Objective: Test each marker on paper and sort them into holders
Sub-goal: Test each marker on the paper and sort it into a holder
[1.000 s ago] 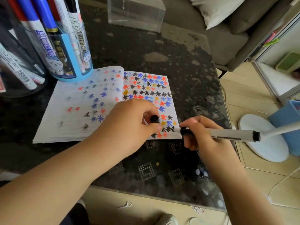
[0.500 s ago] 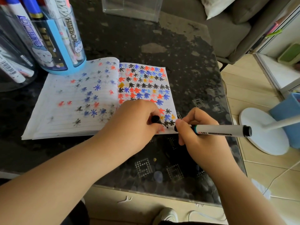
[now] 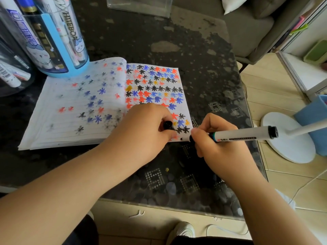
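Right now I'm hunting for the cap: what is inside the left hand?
A black cap shows between the curled fingers of the left hand; only its round end shows, the rest is covered.

Dark speckled table (image 3: 177, 41), grey sofa (image 3: 247, 29) behind, pale tiled floor (image 3: 283, 183), perhaps a lamp base (image 3: 286, 138).

The left hand (image 3: 141, 126) is curled into a loose fist beside the notebook's (image 3: 79, 110) near right corner, a black cap (image 3: 167, 125) pinched at its fingertips. The right hand (image 3: 217, 144), just right of that corner, is wrapped around a marker (image 3: 242, 135). Both forearms are extended forward.
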